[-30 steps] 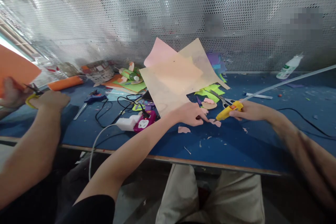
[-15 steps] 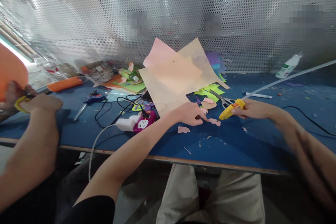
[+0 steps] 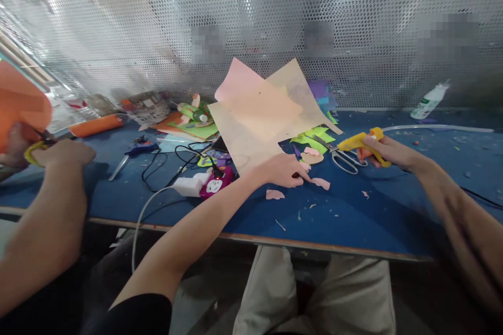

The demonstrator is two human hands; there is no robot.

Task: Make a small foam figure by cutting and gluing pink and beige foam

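My left hand (image 3: 288,170) rests on the blue table, its index finger stretched out to the left end of a small pink paper piece (image 3: 321,183). The other fingers are loosely bent, with nothing seen in them. My right hand (image 3: 387,152) is wrapped round the handle of a yellow glue gun (image 3: 359,141), whose nozzle points left, over the scissors (image 3: 346,162). A long translucent glue stick (image 3: 440,127) sticks out of its back. Another pink scrap (image 3: 275,194) lies below my left hand, and a tan paper oval (image 3: 312,157) just above it.
Large pink and cream sheets (image 3: 251,115) lean behind my left hand. A magenta power block (image 3: 216,182) with cords is left of it. At left, a co-worker's hands (image 3: 63,152) hold yellow-handled scissors and orange sheet. A blue glue gun (image 3: 141,147) and white bottle (image 3: 430,100) are farther off.
My right hand has drawn the glue gun up and right, off the pink piece, and its glue stick now lies lower and flatter. My left hand has stayed in place.
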